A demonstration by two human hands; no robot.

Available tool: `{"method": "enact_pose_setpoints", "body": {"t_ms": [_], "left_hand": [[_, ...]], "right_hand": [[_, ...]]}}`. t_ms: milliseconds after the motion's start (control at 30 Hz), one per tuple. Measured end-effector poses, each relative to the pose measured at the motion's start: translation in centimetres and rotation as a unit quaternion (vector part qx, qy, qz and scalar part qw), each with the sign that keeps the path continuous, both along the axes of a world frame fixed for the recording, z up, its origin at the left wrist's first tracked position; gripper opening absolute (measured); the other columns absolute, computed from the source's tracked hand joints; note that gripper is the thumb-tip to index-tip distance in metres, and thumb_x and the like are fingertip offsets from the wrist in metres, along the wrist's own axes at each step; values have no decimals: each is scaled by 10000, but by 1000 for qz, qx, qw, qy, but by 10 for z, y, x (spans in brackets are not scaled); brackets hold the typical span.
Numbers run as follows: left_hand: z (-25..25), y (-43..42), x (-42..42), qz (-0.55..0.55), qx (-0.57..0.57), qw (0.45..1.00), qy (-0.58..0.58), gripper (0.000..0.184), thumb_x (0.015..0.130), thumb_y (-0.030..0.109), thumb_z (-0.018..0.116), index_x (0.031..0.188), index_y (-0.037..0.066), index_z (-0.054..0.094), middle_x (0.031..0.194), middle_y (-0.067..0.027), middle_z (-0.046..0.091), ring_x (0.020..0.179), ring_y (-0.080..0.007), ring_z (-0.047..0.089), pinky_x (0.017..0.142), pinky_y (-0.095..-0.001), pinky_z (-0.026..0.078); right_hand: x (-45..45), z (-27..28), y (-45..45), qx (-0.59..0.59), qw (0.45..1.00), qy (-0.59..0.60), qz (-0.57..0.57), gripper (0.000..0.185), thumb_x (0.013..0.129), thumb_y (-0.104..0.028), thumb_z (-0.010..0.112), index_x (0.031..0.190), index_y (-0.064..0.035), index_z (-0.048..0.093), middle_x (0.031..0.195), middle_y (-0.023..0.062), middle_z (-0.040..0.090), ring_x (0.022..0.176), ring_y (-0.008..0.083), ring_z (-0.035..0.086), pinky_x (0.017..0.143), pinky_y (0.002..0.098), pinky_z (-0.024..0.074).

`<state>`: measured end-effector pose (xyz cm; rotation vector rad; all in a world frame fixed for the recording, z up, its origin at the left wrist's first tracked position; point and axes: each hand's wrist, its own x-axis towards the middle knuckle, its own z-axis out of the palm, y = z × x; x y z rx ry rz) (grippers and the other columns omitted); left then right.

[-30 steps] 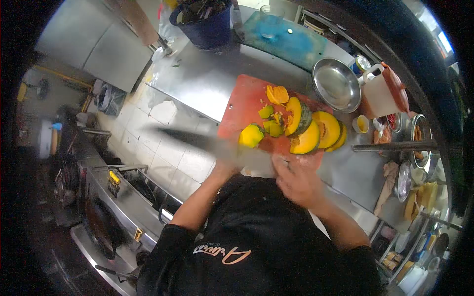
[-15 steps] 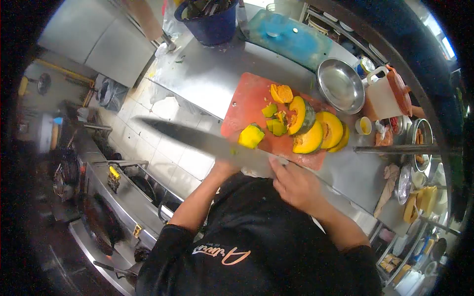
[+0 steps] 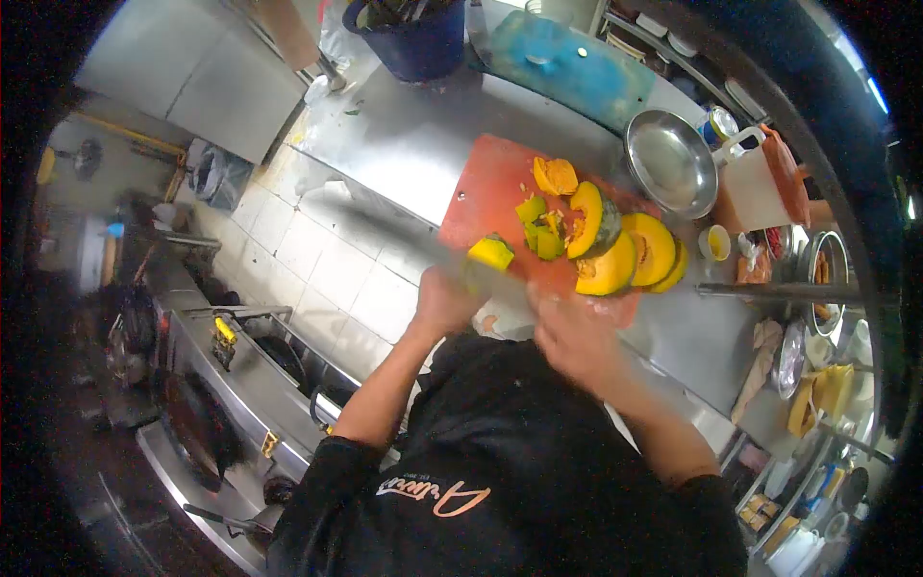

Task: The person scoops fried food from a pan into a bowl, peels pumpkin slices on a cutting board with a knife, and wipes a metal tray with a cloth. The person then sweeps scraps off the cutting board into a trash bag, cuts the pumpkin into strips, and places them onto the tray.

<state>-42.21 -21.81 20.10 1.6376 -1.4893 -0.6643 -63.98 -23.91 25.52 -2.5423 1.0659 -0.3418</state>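
My right hand (image 3: pixel 577 337) is closed around the handle end of a large kitchen knife (image 3: pixel 508 296), whose blurred blade points left past the board's near edge. Close to that blade is my left hand (image 3: pixel 447 303), fingers curled in; a greenish smear shows beside them, but what they hold is hidden. Just beyond sits a yellow pumpkin chunk (image 3: pixel 491 252) on the orange cutting board (image 3: pixel 486 188). Smaller green-skinned pieces (image 3: pixel 546 240), an orange chunk (image 3: pixel 555 176), a dark-rinded wedge (image 3: pixel 588 219) and several pumpkin slices (image 3: pixel 649 250) lie further right.
A steel bowl (image 3: pixel 671 163) and a lidded plastic jug (image 3: pixel 764 188) stand right of the board. Behind are a blue-green board (image 3: pixel 577 72) and a dark blue bucket (image 3: pixel 413 48). A metal bar (image 3: pixel 769 291) crosses at right; stove equipment (image 3: pixel 231 385) is at left.
The knife blade has swung upward and blurred, and my left hand has come further into view, slightly up. The view has shifted a little; the pumpkin pieces keep their places on the board.
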Motion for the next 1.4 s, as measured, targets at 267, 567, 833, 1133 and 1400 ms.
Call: {"method": "enact_pose_setpoints", "body": {"t_ms": [267,567,833,1133,1400], "left_hand": [[-16,-3,4,13,50,998,-17,446,668,218,716,1043,25,573,869,-195,635,818,-367,626,715,-425,504],[-7,0,5,9,58,996,-67,508,666,232,742,1111,45,583,925,-168,648,846,-335,633,734,-394,506],[-15,0,6,-23,21,999,21,450,690,251,725,1074,54,594,893,-135,668,824,-319,642,748,-382,507],[-36,2,7,-9,75,997,18,499,659,225,721,1115,82,577,906,-167,643,817,-355,626,704,-412,508],[-20,16,7,18,84,994,-74,415,694,243,720,1057,75,607,905,-154,661,835,-315,644,711,-382,516]], "right_hand": [[0,10,-9,-67,994,-74,41,458,789,-172,599,1229,-80,507,734,115,557,567,290,572,510,411,486],[-19,-45,-27,23,995,98,-24,475,828,-235,558,1272,-96,460,702,122,572,534,291,588,472,394,504],[8,30,-6,-52,996,33,68,490,827,-221,564,1290,-110,447,795,103,596,541,261,595,470,369,493],[12,40,-8,-78,994,32,66,467,845,-240,532,1289,-120,449,778,122,599,611,280,616,523,398,512],[-9,-10,-23,61,996,61,-28,491,803,-212,606,1275,-140,493,794,109,612,654,355,597,566,453,482]]}}
